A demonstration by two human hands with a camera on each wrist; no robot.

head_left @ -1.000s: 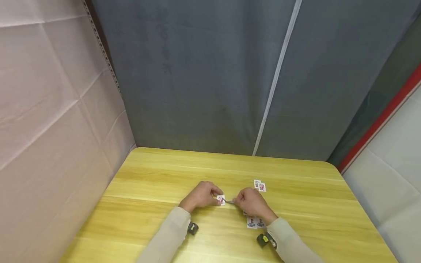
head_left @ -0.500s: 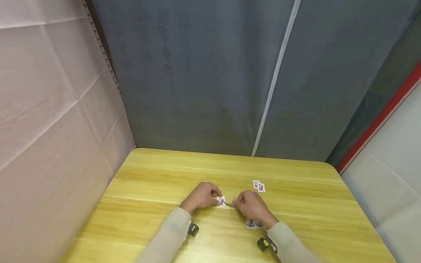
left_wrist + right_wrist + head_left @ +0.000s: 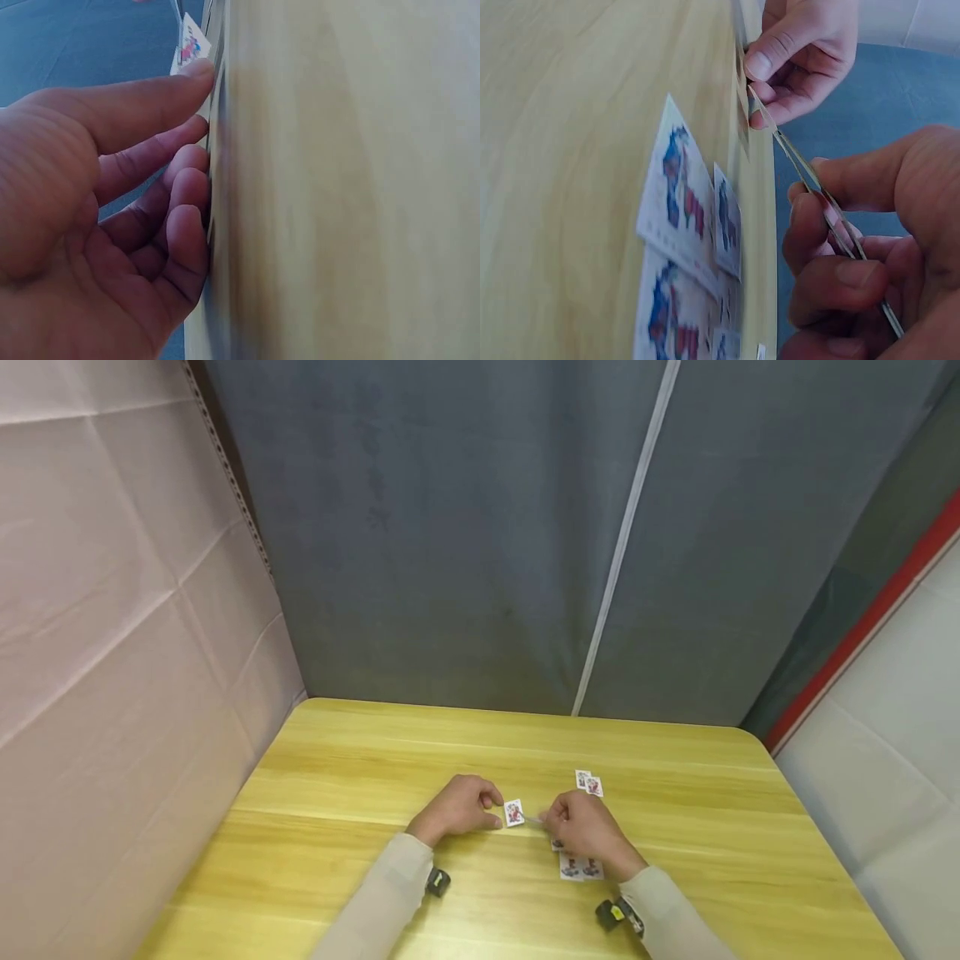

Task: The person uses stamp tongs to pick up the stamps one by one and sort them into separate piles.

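My right hand (image 3: 585, 831) pinches slim metal tweezers (image 3: 821, 202), their tips reaching the small picture sticker (image 3: 513, 812) lying on the wooden table (image 3: 360, 777). My left hand (image 3: 457, 807) rests beside it, fingers loosely curled, holding nothing, likely steadying. More stickers (image 3: 682, 202) lie under my right wrist.

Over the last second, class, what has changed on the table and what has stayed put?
The small stamp between the hands has come away from the left hand, shifting slightly right, on the tip of the tweezers that the right hand holds. The left hand stays on the table. The other stamps have not moved.
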